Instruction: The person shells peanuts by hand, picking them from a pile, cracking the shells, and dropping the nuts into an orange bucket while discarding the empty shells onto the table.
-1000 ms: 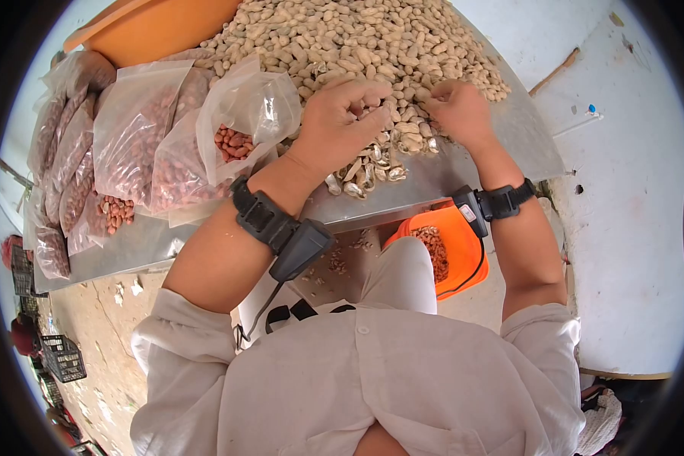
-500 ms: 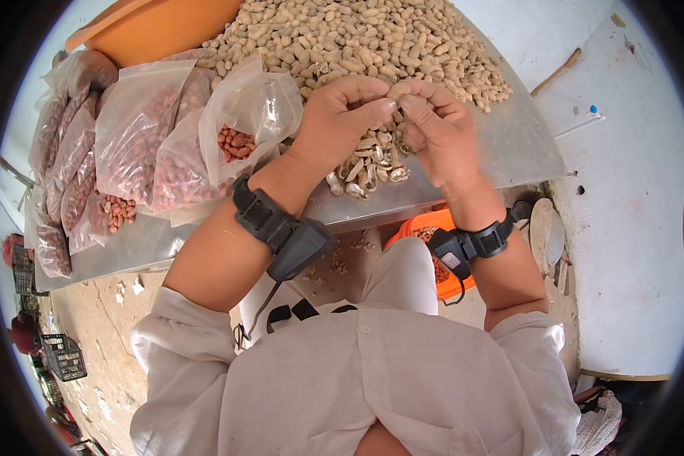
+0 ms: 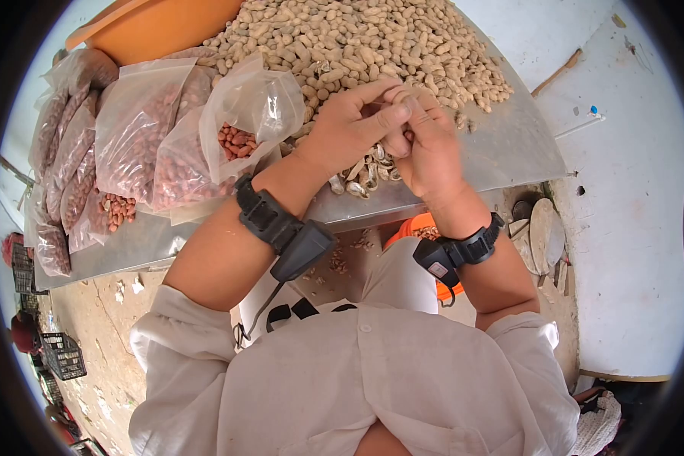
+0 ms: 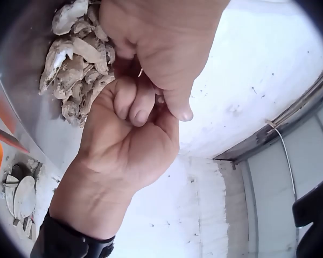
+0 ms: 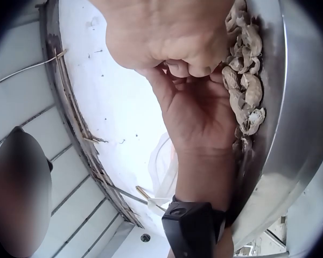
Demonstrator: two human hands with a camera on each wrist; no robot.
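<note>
Both hands meet over the near edge of the peanut pile. My left hand point(image 3: 346, 129) and right hand point(image 3: 435, 156) press thumbs and curled fingers together around a peanut, which is mostly hidden between them. A reddish kernel point(image 3: 409, 136) peeks out by the right fingers. In the left wrist view, a thin pale sliver point(image 4: 141, 71) pokes out where the hands join. Broken peanut shells point(image 3: 368, 171) lie on the metal table point(image 3: 501, 163) just below the hands. Unshelled peanuts point(image 3: 357, 38) are heaped behind them.
Clear bags of red kernels point(image 3: 140, 137) line the table's left side; one open bag point(image 3: 266, 99) stands near my left hand. Behind them sits an orange basin point(image 3: 159, 30). An orange bucket point(image 3: 414, 226) with kernels stands below the table edge. A white wall point(image 3: 631, 190) rises at right.
The right hand has come from the pile's right side to meet the left. A peanut, visible between the fingertips half a second ago, is now mostly covered, and both hands have closed in tighter.
</note>
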